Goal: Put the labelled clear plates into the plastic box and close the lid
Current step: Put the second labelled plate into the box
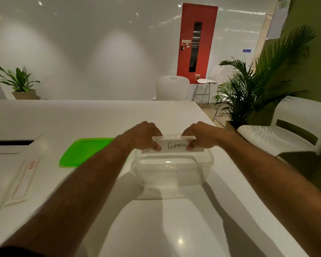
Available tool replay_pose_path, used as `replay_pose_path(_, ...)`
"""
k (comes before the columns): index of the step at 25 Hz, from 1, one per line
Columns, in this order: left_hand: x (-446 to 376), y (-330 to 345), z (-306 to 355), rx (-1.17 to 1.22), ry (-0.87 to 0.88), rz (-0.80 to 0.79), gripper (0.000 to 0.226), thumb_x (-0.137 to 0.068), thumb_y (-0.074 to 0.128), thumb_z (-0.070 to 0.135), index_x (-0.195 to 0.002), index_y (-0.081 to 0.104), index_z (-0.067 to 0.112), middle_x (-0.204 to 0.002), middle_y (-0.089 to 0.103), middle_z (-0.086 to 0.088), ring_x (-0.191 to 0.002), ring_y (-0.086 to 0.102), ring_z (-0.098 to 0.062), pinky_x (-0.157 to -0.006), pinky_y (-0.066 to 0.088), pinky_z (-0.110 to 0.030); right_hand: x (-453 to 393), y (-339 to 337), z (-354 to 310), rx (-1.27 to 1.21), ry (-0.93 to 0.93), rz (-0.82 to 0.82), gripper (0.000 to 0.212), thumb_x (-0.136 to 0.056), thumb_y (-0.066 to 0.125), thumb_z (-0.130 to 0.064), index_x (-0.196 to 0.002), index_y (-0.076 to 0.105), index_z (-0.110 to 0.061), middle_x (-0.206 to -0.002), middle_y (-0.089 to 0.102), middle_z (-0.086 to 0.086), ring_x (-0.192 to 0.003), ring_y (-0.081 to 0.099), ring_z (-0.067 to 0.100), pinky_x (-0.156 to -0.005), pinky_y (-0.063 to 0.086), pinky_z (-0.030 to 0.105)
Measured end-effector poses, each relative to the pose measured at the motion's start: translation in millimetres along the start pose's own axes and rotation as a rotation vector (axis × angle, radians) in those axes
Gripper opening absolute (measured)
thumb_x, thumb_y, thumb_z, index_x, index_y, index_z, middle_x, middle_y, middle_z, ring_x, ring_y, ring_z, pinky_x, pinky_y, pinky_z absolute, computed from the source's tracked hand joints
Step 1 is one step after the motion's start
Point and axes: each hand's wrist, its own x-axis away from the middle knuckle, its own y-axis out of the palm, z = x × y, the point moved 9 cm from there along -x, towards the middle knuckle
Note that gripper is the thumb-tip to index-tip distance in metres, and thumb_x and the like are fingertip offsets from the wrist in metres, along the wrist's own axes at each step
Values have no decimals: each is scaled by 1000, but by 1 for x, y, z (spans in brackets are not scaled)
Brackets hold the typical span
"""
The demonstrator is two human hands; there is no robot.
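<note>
Closest to the camera is just the glossy white table [156, 229], smooth enough to throw back a ceiling light. Off to the left lies a long clear plate [20, 184] with a red-outlined label, too blurry to read.

Next up is the plastic box [172, 171], a see-through rectangular tub with rounded corners, sitting open on the table. Right over its far side, both hands hold a flat clear plate [172, 145] upright on its long edge. The white label on it says "GIRAFEE" in black handwritten marker. The left hand [146, 136] pinches the left end, thumb in front and fingers curled behind; the right hand [199, 135] grips the right end the same way.

The lid [83, 152] is bright green plastic, a rounded rectangle, lying flat on the table just left of the box, partly behind the left forearm.

Further back: a white perforated chair [171, 88], a red door [197, 43] with a narrow window, and a leafy palm [258, 86] on the right.
</note>
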Motion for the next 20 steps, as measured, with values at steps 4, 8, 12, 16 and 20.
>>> replay_pose_path(4,-14,19,-8,-107,-32,-30,57,-70,86,37,-123,71,24,-116,73,0,-93,63,-21,-81,48,-29,-13,17,1,62,-2,-37,48,-81,78,-27,-126,65,-19,-117,71,4,-105,63,25,-92,52,39)
replay_pose_path(8,-23,34,-11,-164,-56,-83,58,-68,88,34,-122,70,22,-118,69,-3,-90,58,-21,-80,49,-31,-26,36,4,121,21,-73,43,-79,79,-27,-120,68,-20,-114,70,6,-101,64,27,-89,54,42)
replay_pose_path(12,-25,50,-12,-194,-49,-155,57,-71,86,32,-123,68,18,-123,67,-5,-105,64,-27,-89,54,-37,-34,54,5,163,28,-127,41,-78,79,-29,-116,69,-20,-112,69,6,-101,64,26,-90,54,43)
replay_pose_path(16,-27,56,-9,-230,-35,-211,54,-74,85,32,-122,67,17,-124,65,-4,-108,64,-27,-92,54,-39,-38,61,3,199,23,-151,42,-77,80,-31,-115,69,-19,-111,70,6,-100,64,26,-90,53,42)
replay_pose_path(20,-28,64,-8,-291,-37,-237,55,-76,82,35,-125,64,20,-126,64,-3,-111,63,-26,-87,51,-34,-40,70,2,199,35,-191,41,-77,79,-26,-116,70,-17,-111,69,7,-100,64,26,-89,54,38)
